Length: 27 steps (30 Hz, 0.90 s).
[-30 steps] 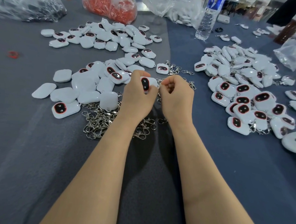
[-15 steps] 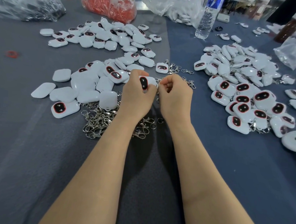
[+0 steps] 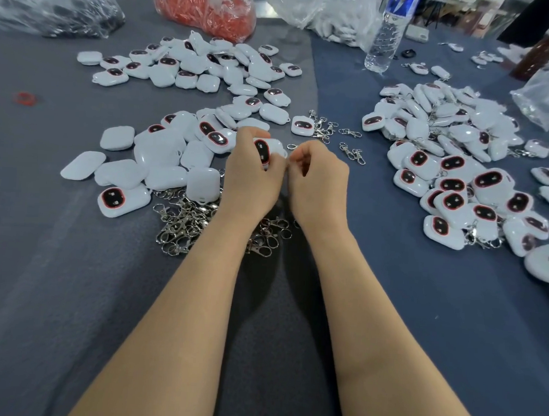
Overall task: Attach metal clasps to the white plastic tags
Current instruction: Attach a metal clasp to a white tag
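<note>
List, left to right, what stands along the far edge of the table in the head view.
Clear bag of dark parts → bag of red parts → bag of white pieces → water bottle.

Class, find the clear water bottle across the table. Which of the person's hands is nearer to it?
Right. The right hand lies this side of the water bottle, slightly to its left; the left hand, holding a white tag, lies farther left.

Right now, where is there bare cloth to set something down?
Bare: the near-left grey cloth, below the white plastic tags and left of the silver metal clasps; near right, between the right forearm and the heap of clasped tags. Crowded: around the left hand and right hand.
</note>
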Each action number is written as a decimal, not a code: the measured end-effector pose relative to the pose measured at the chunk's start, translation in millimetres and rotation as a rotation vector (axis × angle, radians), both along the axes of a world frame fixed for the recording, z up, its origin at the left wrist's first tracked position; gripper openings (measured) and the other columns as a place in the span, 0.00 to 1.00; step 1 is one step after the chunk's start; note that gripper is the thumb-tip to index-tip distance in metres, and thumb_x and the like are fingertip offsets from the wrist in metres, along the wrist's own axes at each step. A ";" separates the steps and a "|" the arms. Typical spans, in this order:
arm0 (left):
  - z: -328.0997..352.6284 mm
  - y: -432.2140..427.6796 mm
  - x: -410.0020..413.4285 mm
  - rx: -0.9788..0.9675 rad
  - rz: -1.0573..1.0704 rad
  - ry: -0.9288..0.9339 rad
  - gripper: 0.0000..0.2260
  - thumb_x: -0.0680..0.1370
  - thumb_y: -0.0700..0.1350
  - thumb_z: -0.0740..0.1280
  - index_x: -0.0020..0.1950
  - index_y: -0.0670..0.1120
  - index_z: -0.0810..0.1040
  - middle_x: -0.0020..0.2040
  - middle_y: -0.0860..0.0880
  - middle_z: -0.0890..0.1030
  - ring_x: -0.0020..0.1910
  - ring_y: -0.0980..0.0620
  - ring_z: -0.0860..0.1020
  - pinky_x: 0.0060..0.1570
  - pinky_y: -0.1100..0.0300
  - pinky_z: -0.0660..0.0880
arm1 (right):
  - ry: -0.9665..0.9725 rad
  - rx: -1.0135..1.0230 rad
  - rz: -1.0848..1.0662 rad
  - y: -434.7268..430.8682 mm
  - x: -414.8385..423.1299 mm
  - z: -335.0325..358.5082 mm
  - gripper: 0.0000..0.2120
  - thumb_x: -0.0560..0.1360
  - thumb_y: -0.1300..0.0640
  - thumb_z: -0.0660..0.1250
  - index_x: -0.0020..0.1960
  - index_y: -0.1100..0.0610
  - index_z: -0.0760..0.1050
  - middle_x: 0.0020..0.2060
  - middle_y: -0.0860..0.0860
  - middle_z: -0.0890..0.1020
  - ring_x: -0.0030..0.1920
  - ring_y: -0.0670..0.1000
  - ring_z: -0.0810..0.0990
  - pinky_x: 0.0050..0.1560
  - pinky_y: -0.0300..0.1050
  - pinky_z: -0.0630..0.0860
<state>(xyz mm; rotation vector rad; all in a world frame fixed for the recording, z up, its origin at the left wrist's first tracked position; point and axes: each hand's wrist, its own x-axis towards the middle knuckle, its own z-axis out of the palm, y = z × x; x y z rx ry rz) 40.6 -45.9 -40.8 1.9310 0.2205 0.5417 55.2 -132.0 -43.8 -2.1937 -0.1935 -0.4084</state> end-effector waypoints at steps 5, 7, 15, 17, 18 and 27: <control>3.3 1.3 -0.5 -0.017 -0.001 -0.026 0.13 0.76 0.37 0.62 0.60 0.42 0.70 0.41 0.55 0.72 0.36 0.62 0.72 0.36 0.77 0.66 | -0.025 0.117 -0.034 -0.9 0.2 0.4 0.04 0.75 0.65 0.64 0.46 0.59 0.77 0.33 0.43 0.75 0.36 0.43 0.72 0.39 0.32 0.68; 4.3 0.6 -1.8 -0.012 -0.014 -0.024 0.12 0.76 0.38 0.63 0.60 0.43 0.70 0.40 0.57 0.72 0.35 0.65 0.72 0.35 0.79 0.65 | -0.018 0.147 -0.049 -2.5 2.4 0.9 0.05 0.75 0.65 0.64 0.46 0.59 0.77 0.32 0.41 0.73 0.35 0.41 0.71 0.39 0.28 0.67; 3.5 -1.3 -3.5 0.010 -0.036 0.010 0.12 0.76 0.38 0.63 0.59 0.43 0.71 0.39 0.57 0.72 0.35 0.64 0.71 0.35 0.78 0.65 | -0.006 0.171 -0.024 -3.6 3.8 -0.1 0.05 0.75 0.66 0.64 0.46 0.59 0.77 0.32 0.41 0.73 0.34 0.39 0.71 0.38 0.26 0.68; 4.1 -1.4 -4.4 0.026 -0.034 0.000 0.12 0.76 0.38 0.63 0.59 0.43 0.71 0.40 0.56 0.73 0.35 0.62 0.71 0.35 0.78 0.65 | 0.006 0.168 -0.016 -4.7 3.7 -0.3 0.05 0.75 0.65 0.64 0.46 0.58 0.76 0.32 0.41 0.73 0.34 0.40 0.71 0.38 0.27 0.68; 4.7 -0.8 -5.1 0.036 -0.031 -0.016 0.13 0.76 0.38 0.63 0.60 0.44 0.71 0.43 0.55 0.74 0.35 0.60 0.72 0.36 0.76 0.65 | 0.015 0.175 -0.013 -5.6 4.0 0.0 0.05 0.75 0.65 0.64 0.45 0.57 0.76 0.32 0.42 0.73 0.34 0.40 0.72 0.38 0.28 0.68; 1.4 2.0 -3.2 0.182 -0.012 -0.056 0.03 0.75 0.40 0.67 0.47 0.44 0.80 0.51 0.47 0.74 0.40 0.61 0.70 0.42 0.81 0.62 | 0.100 0.297 0.090 -8.6 4.8 8.0 0.11 0.75 0.63 0.66 0.40 0.49 0.70 0.36 0.46 0.76 0.36 0.44 0.73 0.42 0.39 0.75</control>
